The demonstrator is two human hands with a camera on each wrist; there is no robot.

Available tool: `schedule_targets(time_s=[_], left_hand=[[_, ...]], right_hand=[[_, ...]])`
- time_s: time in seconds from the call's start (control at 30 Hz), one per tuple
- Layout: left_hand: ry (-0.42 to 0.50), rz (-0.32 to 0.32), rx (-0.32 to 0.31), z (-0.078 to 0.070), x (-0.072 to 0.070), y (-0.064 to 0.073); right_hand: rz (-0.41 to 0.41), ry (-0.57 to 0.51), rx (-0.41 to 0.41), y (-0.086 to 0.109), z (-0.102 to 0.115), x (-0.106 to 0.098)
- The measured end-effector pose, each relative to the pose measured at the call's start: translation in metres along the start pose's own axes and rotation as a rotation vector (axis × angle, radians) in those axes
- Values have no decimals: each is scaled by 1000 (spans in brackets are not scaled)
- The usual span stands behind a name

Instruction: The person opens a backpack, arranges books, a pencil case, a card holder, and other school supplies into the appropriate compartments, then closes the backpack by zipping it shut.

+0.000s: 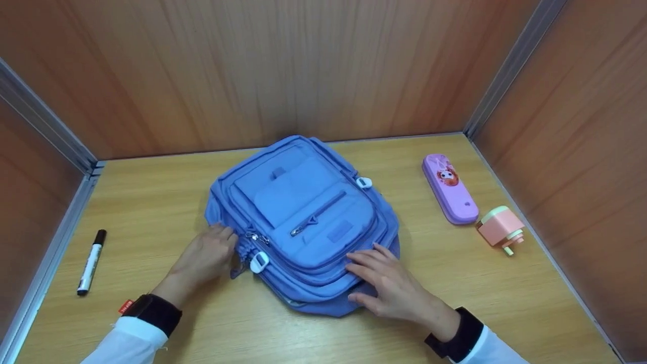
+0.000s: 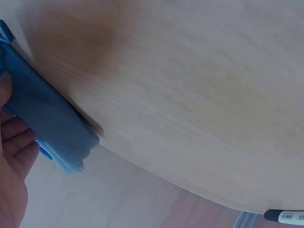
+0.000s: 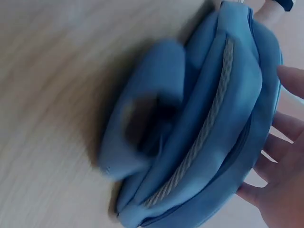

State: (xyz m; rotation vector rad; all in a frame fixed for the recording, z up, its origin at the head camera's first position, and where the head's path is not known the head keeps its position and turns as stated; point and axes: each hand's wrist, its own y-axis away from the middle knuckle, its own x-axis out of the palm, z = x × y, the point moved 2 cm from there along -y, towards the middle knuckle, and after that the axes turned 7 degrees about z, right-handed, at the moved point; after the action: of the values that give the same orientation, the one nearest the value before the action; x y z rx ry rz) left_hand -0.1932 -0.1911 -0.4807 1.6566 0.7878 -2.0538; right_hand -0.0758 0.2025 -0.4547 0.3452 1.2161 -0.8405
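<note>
A blue backpack (image 1: 308,202) lies on its back on the table, its front pocket and short slanted zip facing up. At its left side my left hand (image 1: 210,253) grips the fabric near the zip pulls and a white buckle (image 1: 259,262). In the left wrist view the thumb and curled fingers (image 2: 21,147) close on a blue side piece (image 2: 52,109). My right hand (image 1: 386,288) rests on the lower right edge with its fingers spread and fairly straight. The right wrist view shows a blurred blue loop (image 3: 168,61) standing out from the bag's edge.
A purple pencil case (image 1: 450,189) with a cartoon picture lies at the right. Beside it is a pink and green pencil sharpener-like object (image 1: 500,227). At the left lies a black-capped white marker (image 1: 91,263). Wooden panels (image 1: 283,71) stand around the table.
</note>
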Motion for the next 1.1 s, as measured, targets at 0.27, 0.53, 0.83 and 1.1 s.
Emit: schedule_targets(time_s=[0.27,0.53,0.83,1.1], left_hand=[[-27,-60,13,-15,-3,6],[1,-97,35,-30,-6,10],[40,-138,15,-49,-5,8],[49,-156,-44,-67,-4,6]], right_hand=[[2,73,-16,-4,-2,5],[-67,98,-13,-8,-26,5],[-69,143,60,-12,-41,-2],[-17,110,29,-8,-25,-1]])
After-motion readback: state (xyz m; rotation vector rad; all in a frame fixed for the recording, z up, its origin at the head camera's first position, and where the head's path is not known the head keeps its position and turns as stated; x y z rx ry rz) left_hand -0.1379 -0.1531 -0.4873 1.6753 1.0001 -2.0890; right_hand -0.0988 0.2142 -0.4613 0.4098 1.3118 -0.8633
